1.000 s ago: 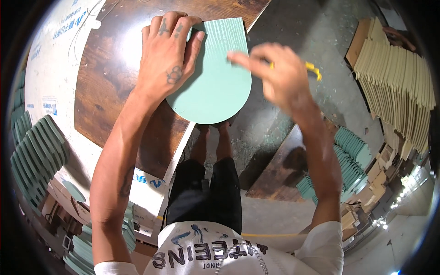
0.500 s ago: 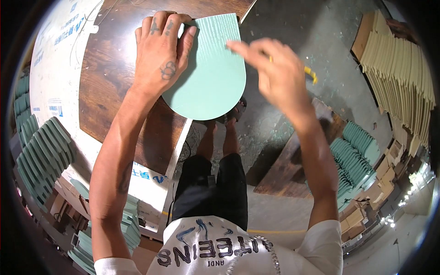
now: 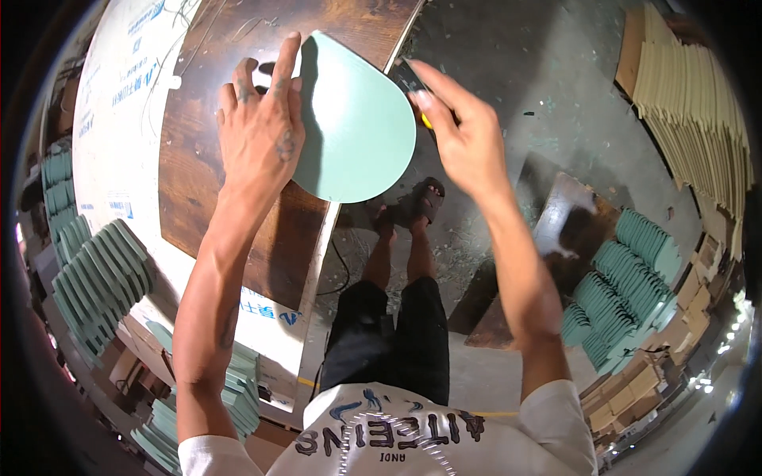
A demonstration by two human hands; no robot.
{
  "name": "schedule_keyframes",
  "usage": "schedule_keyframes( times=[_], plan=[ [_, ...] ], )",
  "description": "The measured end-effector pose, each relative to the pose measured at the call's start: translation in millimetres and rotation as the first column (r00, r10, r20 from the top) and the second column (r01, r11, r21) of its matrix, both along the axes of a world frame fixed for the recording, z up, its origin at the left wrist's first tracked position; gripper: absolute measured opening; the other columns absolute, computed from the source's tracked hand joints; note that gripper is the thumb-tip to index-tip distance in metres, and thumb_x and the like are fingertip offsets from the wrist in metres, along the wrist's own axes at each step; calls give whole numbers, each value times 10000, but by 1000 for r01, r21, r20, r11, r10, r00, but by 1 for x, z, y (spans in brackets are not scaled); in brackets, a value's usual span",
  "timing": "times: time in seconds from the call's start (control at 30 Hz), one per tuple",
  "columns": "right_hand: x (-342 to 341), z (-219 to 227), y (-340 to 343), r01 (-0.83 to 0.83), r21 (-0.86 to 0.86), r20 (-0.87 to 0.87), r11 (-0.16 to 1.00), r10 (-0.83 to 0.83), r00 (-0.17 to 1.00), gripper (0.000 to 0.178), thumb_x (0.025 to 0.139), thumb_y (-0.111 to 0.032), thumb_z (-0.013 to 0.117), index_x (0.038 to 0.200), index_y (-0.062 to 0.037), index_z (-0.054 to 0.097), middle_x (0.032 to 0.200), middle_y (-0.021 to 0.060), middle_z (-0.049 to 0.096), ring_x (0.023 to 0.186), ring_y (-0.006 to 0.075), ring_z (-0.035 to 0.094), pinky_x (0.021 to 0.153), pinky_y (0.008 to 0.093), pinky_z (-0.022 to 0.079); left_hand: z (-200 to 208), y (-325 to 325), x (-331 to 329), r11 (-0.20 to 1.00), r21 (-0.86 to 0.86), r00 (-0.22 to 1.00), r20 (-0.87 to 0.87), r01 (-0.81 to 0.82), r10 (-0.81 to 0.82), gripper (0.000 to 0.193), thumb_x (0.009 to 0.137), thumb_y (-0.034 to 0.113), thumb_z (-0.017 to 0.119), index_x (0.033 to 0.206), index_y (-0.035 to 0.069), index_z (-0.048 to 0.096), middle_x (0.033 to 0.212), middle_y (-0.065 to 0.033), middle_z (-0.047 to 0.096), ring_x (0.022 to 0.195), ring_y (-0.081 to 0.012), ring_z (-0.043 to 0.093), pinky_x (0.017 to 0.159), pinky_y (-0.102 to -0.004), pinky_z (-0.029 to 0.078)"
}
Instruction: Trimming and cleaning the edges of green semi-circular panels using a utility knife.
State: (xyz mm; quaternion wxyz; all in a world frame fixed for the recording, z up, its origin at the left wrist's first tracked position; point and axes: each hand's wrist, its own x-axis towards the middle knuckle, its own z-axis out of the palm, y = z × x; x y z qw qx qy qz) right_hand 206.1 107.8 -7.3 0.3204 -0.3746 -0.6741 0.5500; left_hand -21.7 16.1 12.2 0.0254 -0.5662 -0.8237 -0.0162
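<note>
A pale green panel (image 3: pixel 357 119), rounded at its near end, lies on the dark wood-grain board (image 3: pixel 202 182) and juts past the table's right edge. My left hand (image 3: pixel 258 139) is at the panel's left edge, fingers spread apart and index finger stretched forward. Just off the panel's right edge, my right hand (image 3: pixel 468 143) is closed around a slim black-and-yellow tool that looks like a utility knife (image 3: pixel 409 81). The palm hides most of its handle.
Stacks of green panels stand at the left (image 3: pixel 103 278) and on a low board at the right (image 3: pixel 627 289). Cream-coloured sheets (image 3: pixel 690 111) are stacked at the far right, with cardboard (image 3: pixel 627 404) nearer. Green scraps (image 3: pixel 468 246) litter the floor around my feet.
The panel has turned, so a corner now points away from me. My left hand has opened its fingers along the panel's edge. My right hand has come closer to the panel's right edge.
</note>
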Motion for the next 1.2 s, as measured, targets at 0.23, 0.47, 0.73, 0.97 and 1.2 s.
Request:
schedule_keyframes(
  times=[0.23,0.47,0.73,0.97,1.2],
  plan=[
    [-13,-18,60,-293,570,166,767,242,956,432,947,-5,550,1299,-191,721,884,84,712,814,262,695,748,395,552,-9,7,-7,900,214,911,85,379,-404,494,1084,291,352,1569,277,446,1645,-68,381,1501,-325,353,1237,-521,212],
    [40,-7,-46,-202,470,210,859,114,971,588,903,93,559,1329,-282,710,990,50,723,886,191,666,764,333,533,-12,0,-10,916,199,926,76,349,-370,509,1069,301,373,1575,288,423,1641,-40,384,1489,-311,367,1244,-535,206],
    [15,-16,-50,221,-187,-152,957,-250,956,415,1016,-14,583,1424,-83,616,1167,154,749,900,201,740,782,302,581,14,10,1,957,-24,935,-209,290,-288,607,1064,563,419,1448,103,515,1281,-218,540,1307,-374,467,1144,-658,220],
    [-2,-6,36,-165,443,137,881,115,984,452,931,28,579,1299,-194,719,944,65,731,819,218,691,752,359,566,-5,12,5,913,212,937,-73,348,-340,490,996,161,542,1482,117,498,1254,-194,494,1103,-353,510,947,-502,443],
    [19,-4,-101,-228,537,365,812,20,931,608,916,4,651,1450,-281,602,975,38,655,885,184,591,769,381,459,-4,5,10,973,118,980,15,197,-200,552,1003,159,469,1553,201,448,1320,-192,485,1181,-380,475,1044,-572,390]
  ],
)
